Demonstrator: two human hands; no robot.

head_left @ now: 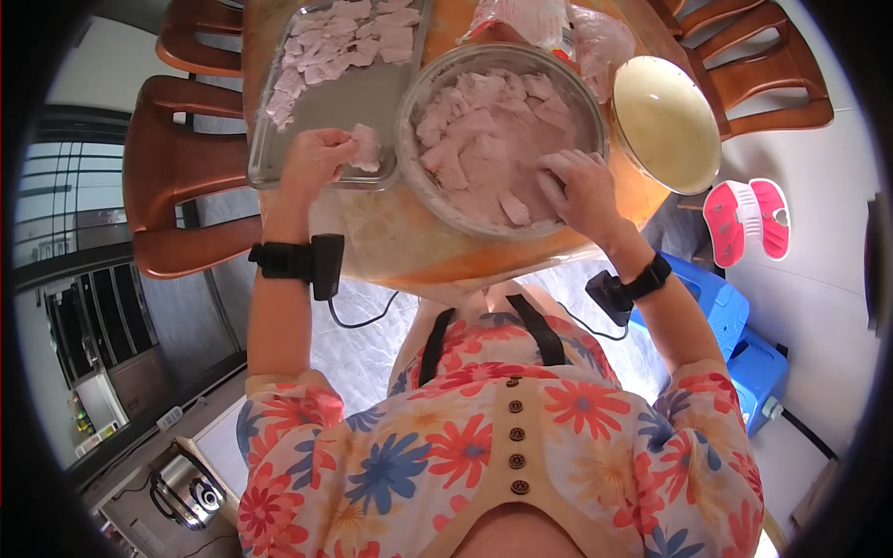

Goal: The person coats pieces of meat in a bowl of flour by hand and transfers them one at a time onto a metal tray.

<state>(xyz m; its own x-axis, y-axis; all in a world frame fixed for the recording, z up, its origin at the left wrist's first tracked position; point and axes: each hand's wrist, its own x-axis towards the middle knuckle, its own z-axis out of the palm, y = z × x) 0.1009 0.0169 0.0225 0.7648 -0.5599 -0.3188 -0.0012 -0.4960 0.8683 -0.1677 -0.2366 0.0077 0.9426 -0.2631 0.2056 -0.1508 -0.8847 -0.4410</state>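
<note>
My left hand (319, 160) is closed in a pinch on a flat, flour-coated piece (366, 148), held over the bare lower right part of a metal tray (335, 107). More coated pieces (339, 42) lie spread over the tray's upper part. To the right, a large round metal bowl (409, 177) contains pale powder and many coated pieces (484, 130). My right hand (579, 191) reaches over the bowl's lower right rim, its fingers bent down near the powder. Whether those fingers touch or hold anything is unclear.
An enamel basin (666, 124) with a dark rim stands right of the bowl. Plastic packages (530, 20) lie behind it. Wooden chairs (172, 177) flank the table (391, 244) on both sides. Blue containers (712, 302) and a pink-and-white object (747, 223) are at the right.
</note>
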